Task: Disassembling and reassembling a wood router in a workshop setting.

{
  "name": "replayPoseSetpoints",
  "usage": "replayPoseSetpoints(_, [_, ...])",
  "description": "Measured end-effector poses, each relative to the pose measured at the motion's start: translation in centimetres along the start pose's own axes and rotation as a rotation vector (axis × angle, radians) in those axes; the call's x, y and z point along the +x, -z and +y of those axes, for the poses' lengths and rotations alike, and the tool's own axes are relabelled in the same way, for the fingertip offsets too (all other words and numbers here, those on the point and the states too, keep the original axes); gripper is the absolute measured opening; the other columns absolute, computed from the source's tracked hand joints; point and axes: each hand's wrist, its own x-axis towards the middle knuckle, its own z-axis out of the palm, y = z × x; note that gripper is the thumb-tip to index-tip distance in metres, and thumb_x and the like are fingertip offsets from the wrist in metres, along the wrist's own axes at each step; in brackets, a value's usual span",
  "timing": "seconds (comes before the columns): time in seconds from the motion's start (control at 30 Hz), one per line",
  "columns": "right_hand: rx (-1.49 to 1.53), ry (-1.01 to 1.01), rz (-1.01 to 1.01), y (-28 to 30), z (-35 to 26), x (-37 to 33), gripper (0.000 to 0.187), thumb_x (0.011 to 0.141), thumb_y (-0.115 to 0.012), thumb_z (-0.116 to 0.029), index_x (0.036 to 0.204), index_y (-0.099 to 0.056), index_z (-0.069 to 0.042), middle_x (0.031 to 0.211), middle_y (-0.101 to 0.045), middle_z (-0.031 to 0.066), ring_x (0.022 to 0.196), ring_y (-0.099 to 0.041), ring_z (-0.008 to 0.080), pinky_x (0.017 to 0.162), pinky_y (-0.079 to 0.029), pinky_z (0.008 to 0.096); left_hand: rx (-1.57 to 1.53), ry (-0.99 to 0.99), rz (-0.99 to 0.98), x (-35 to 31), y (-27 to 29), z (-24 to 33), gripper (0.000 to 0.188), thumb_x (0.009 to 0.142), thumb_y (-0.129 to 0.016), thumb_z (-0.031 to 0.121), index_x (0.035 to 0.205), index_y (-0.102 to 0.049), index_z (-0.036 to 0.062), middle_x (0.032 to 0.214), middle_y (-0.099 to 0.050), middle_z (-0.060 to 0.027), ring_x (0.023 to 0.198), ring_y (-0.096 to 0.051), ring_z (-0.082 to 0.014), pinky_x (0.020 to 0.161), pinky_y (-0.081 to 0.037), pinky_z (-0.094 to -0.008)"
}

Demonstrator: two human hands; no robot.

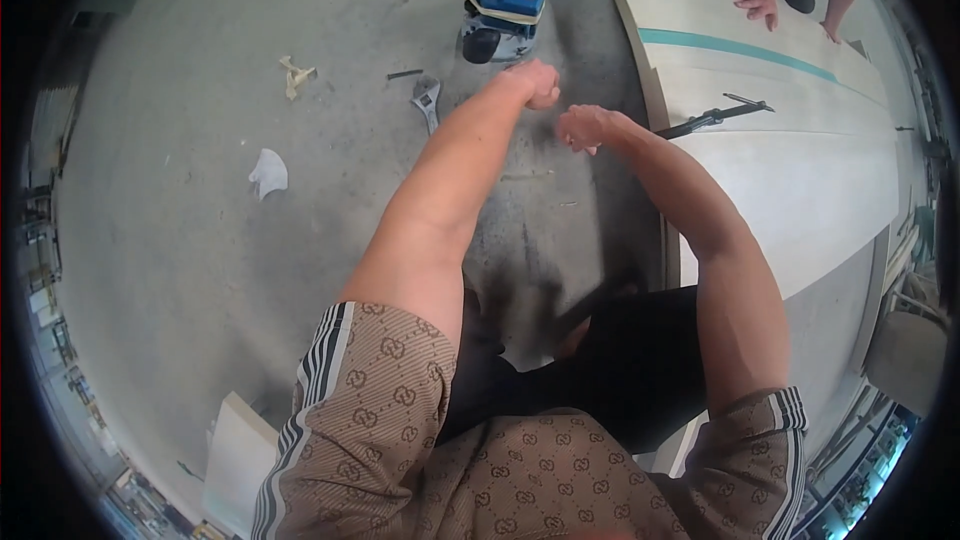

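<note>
Both arms reach forward over the grey floor. My left hand (537,83) is closed, just below a blue and black power tool (507,2) that has a pale yellow band around it. To its right and a little nearer, my right hand (582,128) has its fingers curled in. A small gap separates the hands, and whatever they may hold is too small or hidden to make out. An adjustable wrench (427,100) lies left of my left forearm. Beside it is a short dark rod (405,74).
On the right stands a long pale panel (790,175) with a green stripe; a black clamp (715,118) juts over it. A co-worker's hand (757,4) rests on its far end. Crumpled yellowish scrap (295,77) and a white piece (268,174) lie on the left floor.
</note>
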Motion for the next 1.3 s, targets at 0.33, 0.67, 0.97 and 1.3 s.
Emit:
replayPoseSetpoints(0.33, [-0.317,0.195,-0.024,-5.1,-3.4,3.7,0.019,0.066,-0.059,-0.012,0.084,-0.064,-0.012,0.071,-0.065,0.0086,0.071,-0.065,0.0245,0.061,-0.051,0.0402,0.043,0.049,-0.085,-1.3,-0.1,0.9,0.032,0.083,-0.048,0.027,0.104,-0.064,0.009,0.112,-0.061,-0.0147,0.104,-0.057,-0.031,0.091,-0.045,-0.0423])
replayPoseSetpoints(0.67, [0.378,0.336,0.537,-7.5,0.1,5.1,0.051,0.07,-0.074,-0.023,0.115,-0.054,-0.009,0.118,-0.054,0.013,0.11,-0.049,0.0229,0.09,-0.042,0.0376,0.01,0.031,-0.04,-2.1,2.5,5.3,0.03,0.082,-0.055,0.021,0.108,-0.065,0.0106,0.115,-0.061,-0.0097,0.11,-0.056,-0.0251,0.091,-0.046,-0.0359])
replayPoseSetpoints(0.97, [-0.2,0.065,0.035,-3.4,0.5,0.2,0.022,0.074,-0.06,-0.017,0.094,-0.058,-0.01,0.079,-0.065,0.0093,0.076,-0.065,0.0284,0.067,-0.05,0.0395,0.004,0.146,-0.203,-3.4,-1.4,-3.5,0.036,0.074,-0.058,0.032,0.101,-0.066,0.0094,0.108,-0.063,-0.0116,0.099,-0.061,-0.0276,0.085,-0.049,-0.0404])
replayPoseSetpoints(1.3, [-0.015,0.201,0.135,-3.1,-2.5,-3.6,0.021,0.074,-0.059,-0.012,0.095,-0.06,-0.008,0.084,-0.064,0.0104,0.077,-0.063,0.0305,0.066,-0.05,0.0418,0.296,0.413,0.344,-9.5,-1.7,-22.5,0.024,0.081,-0.056,0.02,0.103,-0.058,0.011,0.104,-0.059,-0.0132,0.101,-0.057,-0.0329,0.079,-0.048,-0.0472])
